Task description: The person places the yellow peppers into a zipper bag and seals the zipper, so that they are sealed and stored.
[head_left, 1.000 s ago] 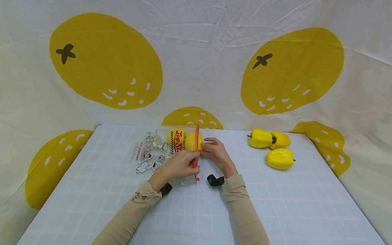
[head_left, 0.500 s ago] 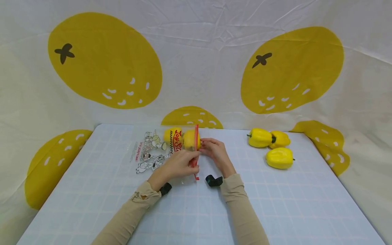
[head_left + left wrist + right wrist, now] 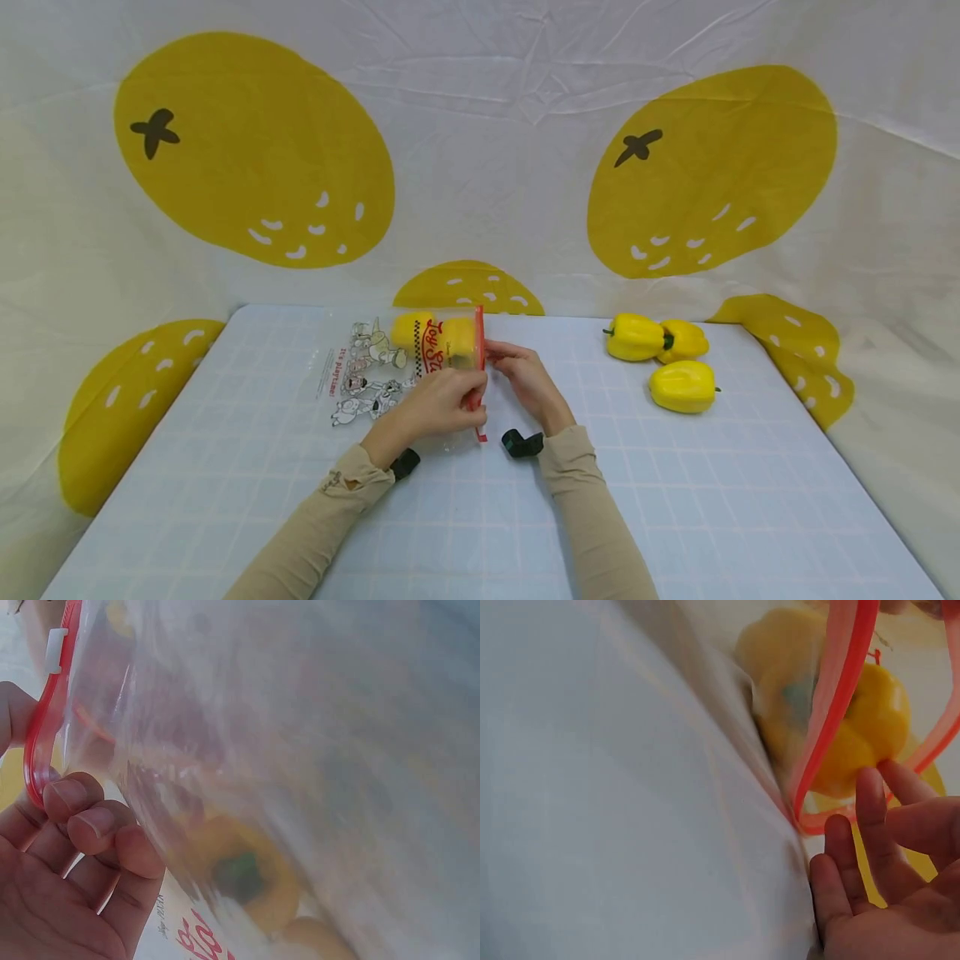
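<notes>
A clear zip bag point(image 3: 360, 358) with cartoon print and a red zip edge lies on the table, its mouth facing right. My left hand point(image 3: 442, 404) pinches that red edge between thumb and curled fingers. Through the plastic show yellow bell peppers, one point(image 3: 461, 337) just inside the mouth and another point(image 3: 407, 331) deeper in. My right hand point(image 3: 534, 385) is at the mouth with its fingers extended. In the right wrist view, its fingertips point(image 3: 870, 784) are right at the nearer pepper point(image 3: 874, 720), within the red-edged opening. A green stem point(image 3: 241, 871) shows through the film in the left wrist view.
Three more yellow bell peppers stand grouped to the right: one at the back left point(image 3: 634, 338), one beside it point(image 3: 686, 341), one in front point(image 3: 682, 387). A pale checked cloth point(image 3: 720, 500) covers the table. A fruit-print curtain point(image 3: 487, 167) hangs behind.
The peppers in the bag have slid left, the nearer one passing fully behind the red edge. My right hand has followed slightly left; my left hand keeps its hold on the bag.
</notes>
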A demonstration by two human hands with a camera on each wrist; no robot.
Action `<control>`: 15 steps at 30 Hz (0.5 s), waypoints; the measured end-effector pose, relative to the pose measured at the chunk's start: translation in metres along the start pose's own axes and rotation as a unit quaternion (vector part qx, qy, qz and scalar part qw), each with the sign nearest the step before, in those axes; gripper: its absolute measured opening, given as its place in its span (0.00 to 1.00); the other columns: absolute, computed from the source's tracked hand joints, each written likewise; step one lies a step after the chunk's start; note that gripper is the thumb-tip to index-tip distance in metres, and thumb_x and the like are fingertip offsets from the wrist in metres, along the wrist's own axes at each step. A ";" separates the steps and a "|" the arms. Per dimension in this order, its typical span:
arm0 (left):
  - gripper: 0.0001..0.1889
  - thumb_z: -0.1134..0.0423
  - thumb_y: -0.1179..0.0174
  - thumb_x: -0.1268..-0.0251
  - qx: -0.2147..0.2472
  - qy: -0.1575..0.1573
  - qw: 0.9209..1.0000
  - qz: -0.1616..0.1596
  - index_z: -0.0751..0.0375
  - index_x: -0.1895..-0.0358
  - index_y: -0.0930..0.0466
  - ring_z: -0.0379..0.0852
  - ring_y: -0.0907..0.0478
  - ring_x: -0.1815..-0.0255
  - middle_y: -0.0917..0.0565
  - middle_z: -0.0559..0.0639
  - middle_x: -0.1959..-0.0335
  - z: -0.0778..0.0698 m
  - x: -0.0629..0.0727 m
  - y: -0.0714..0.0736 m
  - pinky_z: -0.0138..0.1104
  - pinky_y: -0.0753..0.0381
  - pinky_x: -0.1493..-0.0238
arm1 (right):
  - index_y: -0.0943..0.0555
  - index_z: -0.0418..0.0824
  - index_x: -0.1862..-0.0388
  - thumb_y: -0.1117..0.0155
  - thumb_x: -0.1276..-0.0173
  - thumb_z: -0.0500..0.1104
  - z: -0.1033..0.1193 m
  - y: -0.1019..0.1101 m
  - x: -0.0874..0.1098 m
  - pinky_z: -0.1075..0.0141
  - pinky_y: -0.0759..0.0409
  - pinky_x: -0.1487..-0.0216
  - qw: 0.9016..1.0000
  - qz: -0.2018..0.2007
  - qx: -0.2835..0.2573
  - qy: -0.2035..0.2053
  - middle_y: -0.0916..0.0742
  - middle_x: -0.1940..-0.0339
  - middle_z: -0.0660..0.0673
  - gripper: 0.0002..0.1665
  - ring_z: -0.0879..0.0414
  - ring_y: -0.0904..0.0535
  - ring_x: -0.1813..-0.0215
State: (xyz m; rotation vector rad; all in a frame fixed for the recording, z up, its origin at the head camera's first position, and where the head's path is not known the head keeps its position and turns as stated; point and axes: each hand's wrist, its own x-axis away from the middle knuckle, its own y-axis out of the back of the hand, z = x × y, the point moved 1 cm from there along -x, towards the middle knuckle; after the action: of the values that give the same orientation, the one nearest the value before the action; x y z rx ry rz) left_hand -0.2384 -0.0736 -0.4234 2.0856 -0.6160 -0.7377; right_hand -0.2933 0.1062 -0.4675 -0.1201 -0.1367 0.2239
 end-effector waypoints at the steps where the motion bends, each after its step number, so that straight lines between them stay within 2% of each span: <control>1: 0.11 0.62 0.35 0.48 -0.002 -0.001 1.000 0.000 0.51 0.74 0.31 0.35 0.36 0.81 0.33 0.37 0.83 0.000 0.000 0.000 0.28 0.42 0.77 | 0.24 0.30 0.36 0.57 0.33 0.25 -0.001 -0.001 -0.001 0.55 0.37 0.33 1.000 0.006 0.005 0.000 0.19 0.38 0.38 0.28 0.48 0.28 0.38; 8: 0.10 0.63 0.36 0.48 -0.006 -0.004 1.000 0.001 0.52 0.74 0.31 0.36 0.37 0.81 0.33 0.38 0.83 0.000 0.001 -0.001 0.29 0.41 0.77 | 0.26 0.29 0.34 0.58 0.37 0.23 -0.003 -0.006 0.000 0.54 0.40 0.33 0.999 0.027 0.031 0.007 0.20 0.37 0.37 0.31 0.48 0.30 0.36; 15: 0.11 0.62 0.35 0.47 -0.010 0.005 1.000 0.014 0.51 0.74 0.31 0.36 0.36 0.80 0.33 0.38 0.83 0.000 0.001 0.000 0.29 0.41 0.77 | 0.25 0.30 0.35 0.57 0.36 0.23 -0.002 -0.004 -0.001 0.56 0.36 0.36 1.000 0.007 0.016 0.015 0.18 0.42 0.36 0.30 0.47 0.26 0.40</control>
State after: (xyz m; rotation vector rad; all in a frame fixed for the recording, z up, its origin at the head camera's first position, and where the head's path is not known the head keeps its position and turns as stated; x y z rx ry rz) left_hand -0.2375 -0.0739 -0.4235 2.0580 -0.6291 -0.7154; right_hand -0.2932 0.1013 -0.4694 -0.0927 -0.1033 0.2375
